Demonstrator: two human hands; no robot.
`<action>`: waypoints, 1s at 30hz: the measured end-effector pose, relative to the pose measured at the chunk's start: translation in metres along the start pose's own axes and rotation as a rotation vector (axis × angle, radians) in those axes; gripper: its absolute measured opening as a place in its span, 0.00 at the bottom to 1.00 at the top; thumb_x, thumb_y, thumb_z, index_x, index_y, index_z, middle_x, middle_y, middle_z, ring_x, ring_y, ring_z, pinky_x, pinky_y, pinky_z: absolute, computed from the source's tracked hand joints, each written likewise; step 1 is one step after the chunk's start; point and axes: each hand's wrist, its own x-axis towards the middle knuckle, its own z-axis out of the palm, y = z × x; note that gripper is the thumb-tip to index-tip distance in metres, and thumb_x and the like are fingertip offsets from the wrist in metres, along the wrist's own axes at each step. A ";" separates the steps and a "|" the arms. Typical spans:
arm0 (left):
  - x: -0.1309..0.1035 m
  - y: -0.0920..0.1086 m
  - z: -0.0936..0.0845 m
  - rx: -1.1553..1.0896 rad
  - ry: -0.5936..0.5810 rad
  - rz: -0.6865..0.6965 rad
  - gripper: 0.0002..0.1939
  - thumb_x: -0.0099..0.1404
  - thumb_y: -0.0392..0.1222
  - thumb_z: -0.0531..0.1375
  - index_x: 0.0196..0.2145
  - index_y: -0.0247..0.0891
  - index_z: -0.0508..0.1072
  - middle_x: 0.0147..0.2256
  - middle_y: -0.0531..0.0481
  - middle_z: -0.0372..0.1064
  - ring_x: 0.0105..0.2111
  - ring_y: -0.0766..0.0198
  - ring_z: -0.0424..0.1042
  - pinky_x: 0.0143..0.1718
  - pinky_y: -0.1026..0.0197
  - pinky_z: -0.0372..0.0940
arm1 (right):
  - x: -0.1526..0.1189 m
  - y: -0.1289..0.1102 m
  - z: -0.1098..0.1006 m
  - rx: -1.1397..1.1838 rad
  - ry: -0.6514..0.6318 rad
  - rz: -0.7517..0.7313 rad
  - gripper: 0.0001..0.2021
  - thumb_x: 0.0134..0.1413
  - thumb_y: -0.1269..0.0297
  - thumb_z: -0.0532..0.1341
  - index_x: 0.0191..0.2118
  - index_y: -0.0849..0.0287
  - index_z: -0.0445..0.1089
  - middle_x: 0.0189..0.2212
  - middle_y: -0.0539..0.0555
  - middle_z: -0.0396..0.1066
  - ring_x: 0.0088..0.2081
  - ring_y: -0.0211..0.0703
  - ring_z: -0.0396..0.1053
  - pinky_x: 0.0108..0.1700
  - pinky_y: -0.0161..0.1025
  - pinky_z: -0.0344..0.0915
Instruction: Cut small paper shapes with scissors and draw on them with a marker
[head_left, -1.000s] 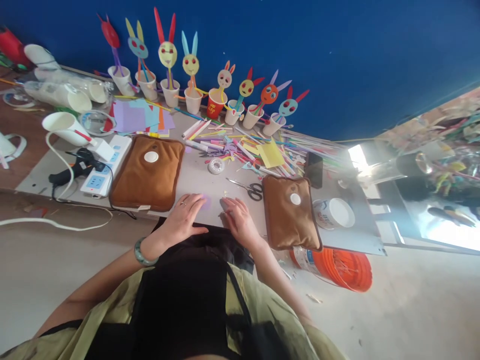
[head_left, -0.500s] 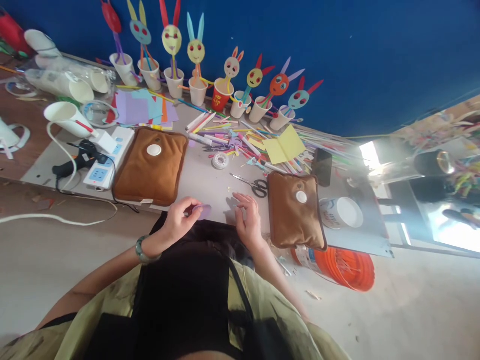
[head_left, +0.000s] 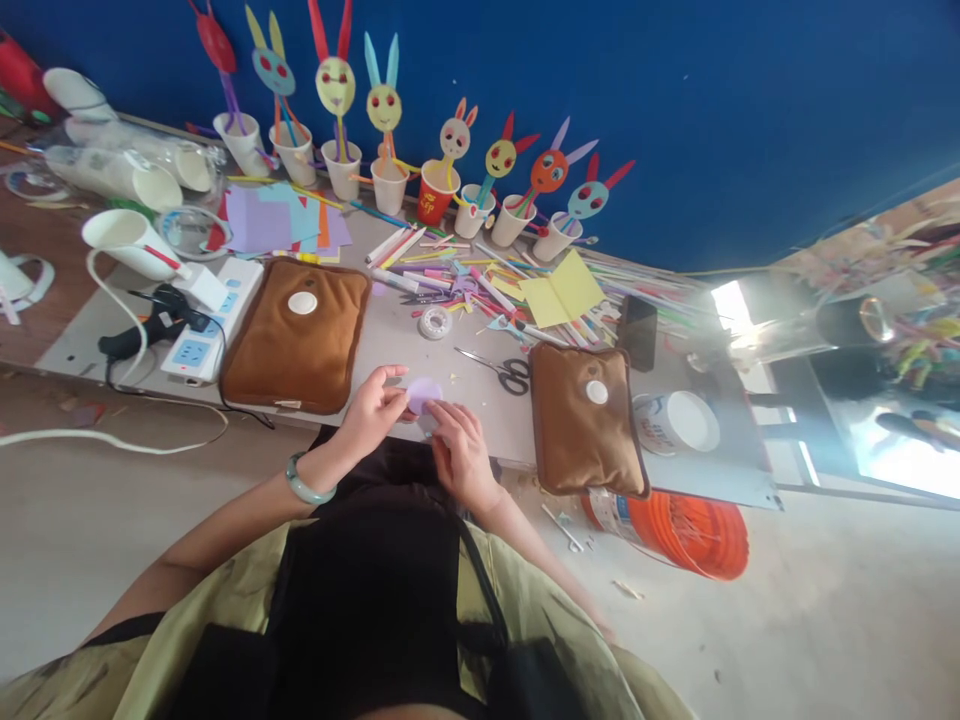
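Note:
A small round purple paper disc (head_left: 424, 393) is between my two hands at the table's front edge. My left hand (head_left: 373, 412) pinches its left side between thumb and fingers. From the right, my right hand (head_left: 463, 450) has its fingers closed on the disc's lower right edge. Black-handled scissors (head_left: 512, 374) lie just right of the hands, beside a brown cushion-like pouch (head_left: 589, 430). Behind the hands is a white tape roll (head_left: 435, 322). A larger brown pouch (head_left: 296, 340) rests to the left.
Paper cups (head_left: 390, 187) with paper-faced figures stand along the blue wall. Pens and sticks (head_left: 457, 280) lie before them, with folded yellow paper (head_left: 562, 290). A power strip (head_left: 196, 345) and glue gun (head_left: 142, 332) are at left, an orange bucket (head_left: 697, 535) below right.
My right hand has moved left and taken hold of the purple disc. My left hand has moved slightly up and right with it. The view has shifted a little.

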 end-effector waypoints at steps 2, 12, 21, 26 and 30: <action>-0.001 0.000 -0.003 0.134 -0.043 0.062 0.22 0.64 0.42 0.58 0.55 0.36 0.62 0.33 0.49 0.76 0.30 0.62 0.78 0.38 0.57 0.75 | 0.004 0.001 0.003 -0.017 -0.065 0.012 0.17 0.63 0.75 0.51 0.55 0.55 0.59 0.55 0.61 0.72 0.59 0.48 0.68 0.62 0.58 0.61; -0.029 0.008 -0.023 1.242 -0.023 0.682 0.15 0.71 0.35 0.50 0.48 0.39 0.74 0.51 0.42 0.72 0.52 0.54 0.70 0.53 0.51 0.63 | 0.005 0.003 0.008 -0.060 -0.098 0.017 0.22 0.64 0.75 0.51 0.61 0.57 0.57 0.52 0.61 0.73 0.57 0.49 0.70 0.63 0.58 0.61; -0.025 -0.002 -0.029 1.378 -0.252 0.697 0.19 0.70 0.46 0.57 0.57 0.42 0.69 0.62 0.40 0.64 0.63 0.46 0.58 0.62 0.39 0.51 | 0.005 0.001 0.007 -0.059 -0.073 0.051 0.16 0.64 0.75 0.50 0.54 0.57 0.62 0.54 0.62 0.73 0.59 0.49 0.68 0.62 0.58 0.62; -0.014 -0.002 -0.034 1.368 -0.278 0.748 0.19 0.68 0.50 0.58 0.53 0.41 0.71 0.61 0.37 0.64 0.64 0.44 0.58 0.65 0.34 0.47 | 0.010 0.002 0.006 -0.079 -0.092 0.072 0.14 0.64 0.74 0.49 0.51 0.56 0.64 0.53 0.62 0.73 0.58 0.50 0.68 0.61 0.59 0.62; -0.012 -0.002 -0.031 1.420 -0.281 0.760 0.21 0.66 0.53 0.59 0.52 0.39 0.71 0.62 0.33 0.61 0.65 0.42 0.55 0.66 0.33 0.46 | 0.013 0.004 0.007 -0.106 -0.104 0.061 0.13 0.63 0.75 0.50 0.49 0.56 0.65 0.52 0.62 0.73 0.58 0.50 0.68 0.60 0.58 0.63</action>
